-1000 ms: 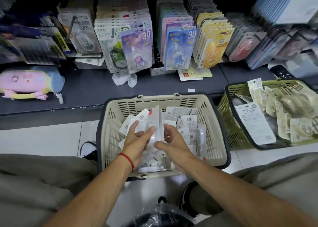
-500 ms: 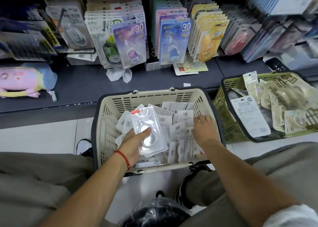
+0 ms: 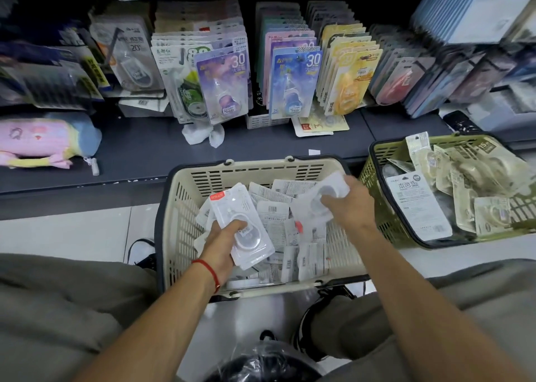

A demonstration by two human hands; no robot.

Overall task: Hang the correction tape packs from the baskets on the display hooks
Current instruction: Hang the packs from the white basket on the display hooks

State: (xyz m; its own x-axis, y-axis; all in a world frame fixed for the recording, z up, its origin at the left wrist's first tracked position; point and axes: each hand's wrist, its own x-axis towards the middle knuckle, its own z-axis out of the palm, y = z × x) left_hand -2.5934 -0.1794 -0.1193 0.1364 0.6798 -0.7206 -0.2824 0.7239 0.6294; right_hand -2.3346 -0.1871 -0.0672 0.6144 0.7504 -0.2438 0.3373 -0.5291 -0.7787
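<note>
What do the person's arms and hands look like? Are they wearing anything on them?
Both arms are bare up to the elbows, with no sleeves, gloves or watch showing. The left hand has a thin red string bracelet round its wrist. The right hand wears nothing, and no rings can be made out on either.
</note>
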